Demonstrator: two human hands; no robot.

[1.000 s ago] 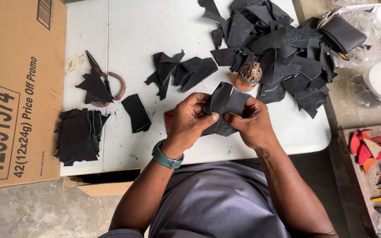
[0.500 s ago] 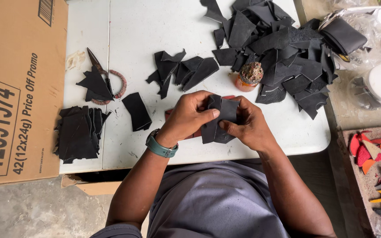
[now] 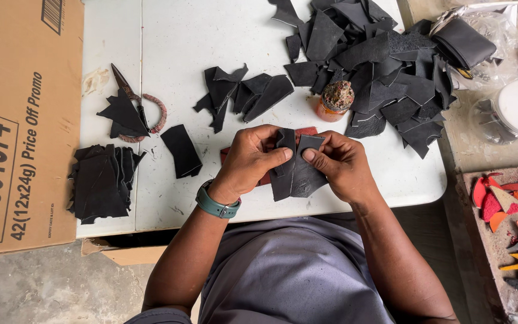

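Note:
Both of my hands hold a black leather piece (image 3: pixel 295 174) over the near edge of the white table (image 3: pixel 169 54). My left hand (image 3: pixel 250 162), with a green wristband, pinches its left part with the thumb on top. My right hand (image 3: pixel 340 165) pinches the right part, which is folded over. A red piece (image 3: pixel 265 179) lies under the hands, mostly hidden. A small orange jar (image 3: pixel 334 102) with a crusted lid stands just beyond my hands.
A big heap of black leather scraps (image 3: pixel 379 66) covers the far right of the table. A smaller cluster (image 3: pixel 241 93), a single cut piece (image 3: pixel 181 150), a stack (image 3: pixel 100 183) and scissors (image 3: pixel 136 105) lie to the left. A cardboard box (image 3: pixel 19 120) stands left; coloured scraps (image 3: pixel 511 210) lie right.
My hands have drawn the black piece closer together and folded its right part over; the thumbs now press near its top middle. Nothing else on the table moved.

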